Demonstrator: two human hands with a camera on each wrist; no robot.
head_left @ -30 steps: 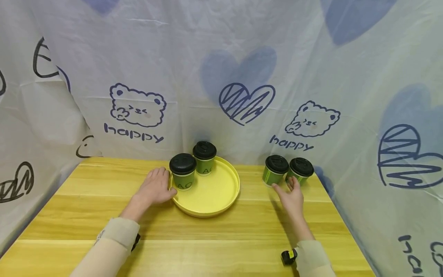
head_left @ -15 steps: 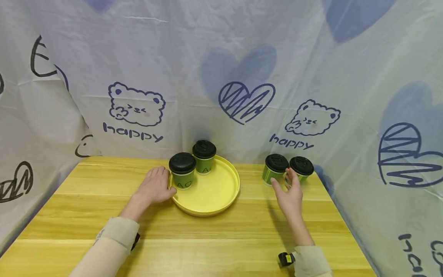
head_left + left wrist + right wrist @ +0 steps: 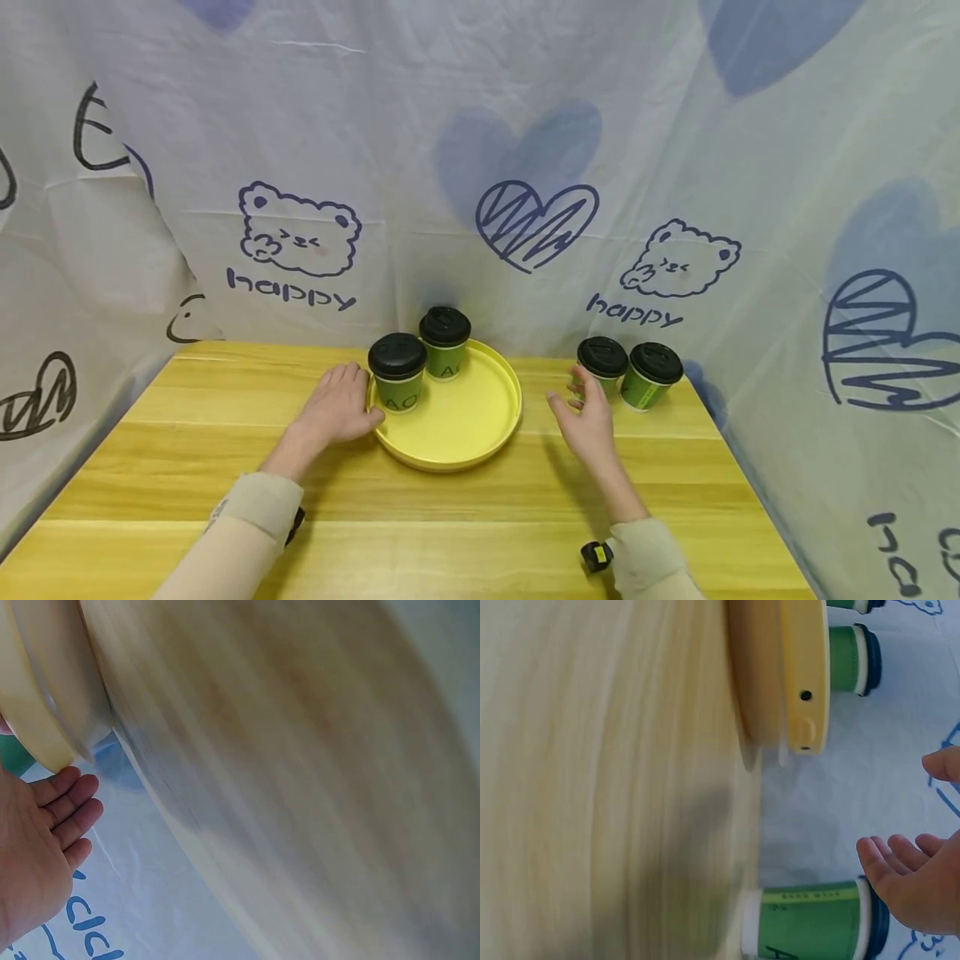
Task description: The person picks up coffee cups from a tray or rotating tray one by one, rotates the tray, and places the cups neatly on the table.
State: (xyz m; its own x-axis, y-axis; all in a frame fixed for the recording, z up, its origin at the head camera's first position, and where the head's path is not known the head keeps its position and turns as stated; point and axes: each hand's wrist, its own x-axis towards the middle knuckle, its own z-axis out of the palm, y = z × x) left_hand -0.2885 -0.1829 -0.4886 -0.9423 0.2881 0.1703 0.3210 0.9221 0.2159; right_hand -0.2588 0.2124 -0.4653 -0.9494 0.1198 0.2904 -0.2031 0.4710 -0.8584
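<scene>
My left hand [image 3: 337, 406] rests at the left edge of a round yellow tray [image 3: 480, 429], fingers extended along its rim; in the left wrist view my fingertips touch the tray edge [image 3: 30, 697]. Two lidded paper coffee cups stand on the tray: a front cup [image 3: 397, 385] next to my left hand and a rear cup [image 3: 446, 354]. My right hand [image 3: 588, 421] is spread in front of another green coffee cup [image 3: 609, 385], partly hiding it, with nothing in its grasp. A fourth lidded cup [image 3: 643, 392] stands to its right.
A wooden table [image 3: 420, 533] carries everything. White cloth [image 3: 420, 167] with bear and heart prints hangs directly behind it and along both sides. The right-hand cups stand close to the table's back right corner.
My right hand has moved left, from the rightmost cup to in front of the cup beside it. My left hand, the tray and the cups stay put.
</scene>
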